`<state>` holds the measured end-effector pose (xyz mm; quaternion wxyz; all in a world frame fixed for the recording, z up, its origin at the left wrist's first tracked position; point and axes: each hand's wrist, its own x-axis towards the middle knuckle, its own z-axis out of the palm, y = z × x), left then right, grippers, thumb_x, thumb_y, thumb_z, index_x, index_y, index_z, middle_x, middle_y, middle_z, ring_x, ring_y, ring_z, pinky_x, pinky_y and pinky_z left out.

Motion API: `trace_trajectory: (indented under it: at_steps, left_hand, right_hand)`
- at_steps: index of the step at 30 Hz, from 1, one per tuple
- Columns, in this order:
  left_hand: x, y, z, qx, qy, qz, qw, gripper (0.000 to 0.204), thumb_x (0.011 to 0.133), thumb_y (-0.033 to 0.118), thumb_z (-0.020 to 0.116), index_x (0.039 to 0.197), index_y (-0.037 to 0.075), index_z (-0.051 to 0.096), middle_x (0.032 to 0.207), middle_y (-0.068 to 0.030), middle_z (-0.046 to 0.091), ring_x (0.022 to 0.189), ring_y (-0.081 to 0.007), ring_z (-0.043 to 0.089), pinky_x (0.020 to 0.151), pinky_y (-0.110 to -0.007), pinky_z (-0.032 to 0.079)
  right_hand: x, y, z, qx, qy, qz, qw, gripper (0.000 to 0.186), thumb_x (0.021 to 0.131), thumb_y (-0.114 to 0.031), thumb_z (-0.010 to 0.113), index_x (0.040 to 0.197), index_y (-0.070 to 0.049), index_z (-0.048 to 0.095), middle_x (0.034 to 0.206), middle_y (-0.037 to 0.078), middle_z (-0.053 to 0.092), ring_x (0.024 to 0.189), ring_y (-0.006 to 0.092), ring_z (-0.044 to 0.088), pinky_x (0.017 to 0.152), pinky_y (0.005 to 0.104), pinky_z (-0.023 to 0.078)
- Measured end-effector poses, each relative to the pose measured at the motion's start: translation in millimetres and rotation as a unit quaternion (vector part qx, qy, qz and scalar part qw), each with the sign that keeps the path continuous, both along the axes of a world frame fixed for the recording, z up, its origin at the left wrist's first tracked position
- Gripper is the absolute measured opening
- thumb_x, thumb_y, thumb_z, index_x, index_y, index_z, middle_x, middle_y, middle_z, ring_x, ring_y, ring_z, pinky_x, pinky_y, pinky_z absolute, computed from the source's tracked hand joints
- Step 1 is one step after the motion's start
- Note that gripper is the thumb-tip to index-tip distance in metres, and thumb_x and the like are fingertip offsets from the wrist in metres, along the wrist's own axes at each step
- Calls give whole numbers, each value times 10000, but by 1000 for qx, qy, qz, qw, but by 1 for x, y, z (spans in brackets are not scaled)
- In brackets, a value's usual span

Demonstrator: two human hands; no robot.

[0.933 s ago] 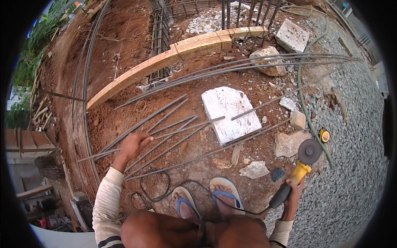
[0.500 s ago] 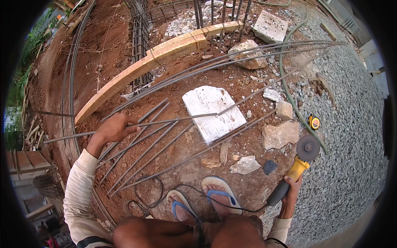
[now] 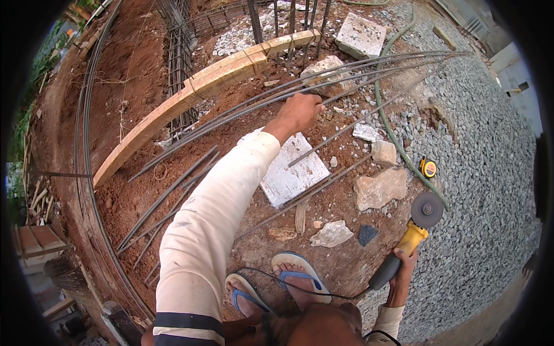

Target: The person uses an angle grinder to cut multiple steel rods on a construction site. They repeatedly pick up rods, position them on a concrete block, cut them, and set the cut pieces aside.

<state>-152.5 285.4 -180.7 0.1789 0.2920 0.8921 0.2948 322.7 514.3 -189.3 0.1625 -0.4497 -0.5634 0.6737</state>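
My left hand [image 3: 303, 112] is stretched far forward above the white block [image 3: 297, 176], its fingers curled round a steel rebar [image 3: 352, 87] at the long bundle. The covered stretch of that bar is hidden. In my right hand [image 3: 405, 262] is a yellow and black angle grinder [image 3: 412, 237], held by its body with the dark disc [image 3: 427, 210] pointing away from me. Its cord runs past my sandalled feet. Another rebar [image 3: 329, 138] rests with its near end on the white block. Shorter rebar pieces [image 3: 170, 196] lie on the soil at left, partly behind my sleeve.
A curved wooden plank [image 3: 150, 124] spans the far left, near a tied rebar cage [image 3: 179, 69]. Stones [image 3: 378, 189] lie right of the block. A green hose [image 3: 398, 135] and a yellow tape measure [image 3: 427, 167] lie by the grey gravel [image 3: 485, 173].
My left hand has let go of the shorter rebar at left and moved right and forward to the long bars. That cut piece no longer lies across the block. The grinder stays put.
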Motion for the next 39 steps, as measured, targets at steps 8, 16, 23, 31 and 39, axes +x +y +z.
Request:
trace_trajectory:
  at_steps: [8, 16, 23, 31, 39]
  left_hand:
    - [33, 114, -106, -3, 12, 56, 998, 323, 1114, 322, 646, 1217, 50, 785, 1177, -293, 788, 1126, -491, 761, 1007, -586, 598]
    - [48, 96, -132, 26, -24, 71, 997, 323, 1133, 252, 525, 1306, 54, 712, 1151, -301, 780, 1107, -513, 754, 959, -629, 579]
    - [69, -56, -77, 14, -84, 3, 996, 375, 1162, 342, 497, 1193, 18, 684, 1027, -284, 761, 971, -523, 712, 886, -597, 536]
    - [193, -369, 25, -172, -141, 103, 970, 334, 1187, 346, 525, 1300, 65, 667, 972, -288, 713, 910, -533, 684, 799, -602, 509]
    - [302, -475, -45, -136, -60, 226, 963, 313, 1168, 369, 556, 1262, 96, 676, 973, -261, 723, 907, -536, 686, 770, -604, 512]
  right_hand:
    - [12, 2, 10, -4, -10, -35, 999, 558, 797, -98, 803, 1285, -32, 539, 952, 100, 677, 705, 232, 719, 627, 371, 630]
    - [3, -4, 13, -31, 0, -20, 999, 590, 790, -87, 818, 1296, -29, 521, 935, 104, 671, 707, 248, 727, 650, 398, 643]
    - [0, -4, 18, -22, 3, -16, 1000, 601, 792, -84, 820, 1309, -40, 517, 937, 106, 683, 702, 235, 728, 642, 377, 635]
    - [-13, -21, -1, -32, -38, 18, 999, 599, 801, -81, 812, 1328, -41, 530, 958, 102, 682, 727, 234, 721, 665, 370, 622]
    - [-36, -33, -8, -38, -29, 75, 996, 606, 813, -84, 798, 1348, -35, 518, 985, 114, 681, 728, 229, 710, 623, 360, 626]
